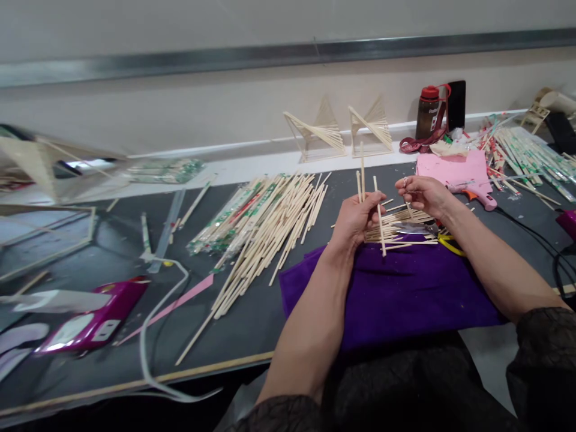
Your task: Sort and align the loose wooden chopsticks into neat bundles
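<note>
My left hand is closed around thin wooden sticks; some point up past the fingers, and one slants down in front of the thumb. To its right, a little apart, my right hand is raised with curled fingers, thumb and fingertips drawn together. Whatever lies between those fingertips is too small to name. Below both hands, loose sticks lie at the far edge of a folded purple cloth. Among them are a metal blade and a yellow handle.
Left of the cloth spreads a big pile of bare sticks beside wrapped ones. Two stick frames stand by the wall. A pink glue gun with a cable, a red-capped bottle and a magenta device are around.
</note>
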Tool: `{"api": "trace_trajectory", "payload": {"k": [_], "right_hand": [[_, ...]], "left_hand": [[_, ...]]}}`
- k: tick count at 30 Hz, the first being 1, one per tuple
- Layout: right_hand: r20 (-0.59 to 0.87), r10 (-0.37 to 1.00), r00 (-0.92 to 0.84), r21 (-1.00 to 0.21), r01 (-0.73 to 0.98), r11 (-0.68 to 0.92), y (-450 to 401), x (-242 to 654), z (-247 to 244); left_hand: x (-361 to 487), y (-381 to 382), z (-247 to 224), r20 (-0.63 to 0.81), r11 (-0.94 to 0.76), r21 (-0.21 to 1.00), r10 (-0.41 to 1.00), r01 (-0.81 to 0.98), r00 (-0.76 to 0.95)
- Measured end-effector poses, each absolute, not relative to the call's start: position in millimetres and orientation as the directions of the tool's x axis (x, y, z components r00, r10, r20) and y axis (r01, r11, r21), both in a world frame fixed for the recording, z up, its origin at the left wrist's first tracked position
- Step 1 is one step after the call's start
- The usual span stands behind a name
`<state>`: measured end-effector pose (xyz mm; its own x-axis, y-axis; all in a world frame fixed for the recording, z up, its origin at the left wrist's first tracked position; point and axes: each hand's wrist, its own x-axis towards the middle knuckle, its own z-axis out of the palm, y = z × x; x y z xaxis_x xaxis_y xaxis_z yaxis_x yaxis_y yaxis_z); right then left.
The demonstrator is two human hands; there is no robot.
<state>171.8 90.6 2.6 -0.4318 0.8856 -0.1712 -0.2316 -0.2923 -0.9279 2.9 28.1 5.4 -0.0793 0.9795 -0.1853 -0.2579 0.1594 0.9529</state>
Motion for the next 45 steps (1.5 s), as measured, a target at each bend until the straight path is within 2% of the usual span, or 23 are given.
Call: {"api": "trace_trajectory", "payload": {"k": [7, 11, 17, 21, 26, 30, 35, 38, 41, 45], "right_hand": [[-0.234, 0.856, -0.461, -0.898, -0.234, -0.372, 91, 173, 5], [-0.197, 0.873, -0.446, -0.924, -0.214, -0.318, 88, 169, 6], [-0.237, 0.840, -0.488, -0.937, -0.114, -0.330, 81, 164, 5], [-0.223, 0.831, -0.509, -0.965, -0.002, -0.261, 75, 160, 5], [-0.239, 0.789, -0.566, -0.970, 0.099, -0.222, 60, 149, 9], [-0.219, 0.812, -0.540, -0.975, 0.159, -0.157, 53, 141, 9], [-0.290, 0.825, -0.486, -0.955, 0.198, -0.219, 55, 136, 3], [-0.145, 0.898, -0.416, -0.960, 0.279, -0.026, 57, 135, -2], [0.077, 0.914, -0.398, -0.872, 0.418, 0.256, 56, 137, -2], [0.196, 0.902, -0.384, -0.747, 0.538, 0.391, 55, 139, 3]], "left_hand": [[-4, 33, 8, -0.139, 0.028, 0.922, 0.955, -0.387, -0.262], [-10, 36, 7, -0.098, -0.055, 0.914, 0.931, -0.402, -0.351], [-23, 41, 4, -0.022, -0.182, 0.905, 0.883, -0.384, -0.468], [-26, 42, 5, -0.006, -0.219, 0.907, 0.848, -0.361, -0.530], [-25, 42, 6, -0.006, -0.249, 0.892, 0.828, -0.378, -0.560], [-22, 41, 5, 0.029, -0.279, 0.888, 0.827, -0.365, -0.561], [-11, 37, 3, 0.087, -0.266, 0.904, 0.880, -0.335, -0.466], [-4, 35, 3, 0.133, -0.271, 0.921, 0.893, -0.280, -0.429], [0, 33, 4, 0.160, -0.293, 0.928, 0.869, -0.228, -0.468], [6, 30, 5, 0.225, -0.343, 0.925, 0.841, -0.163, -0.492]]}}
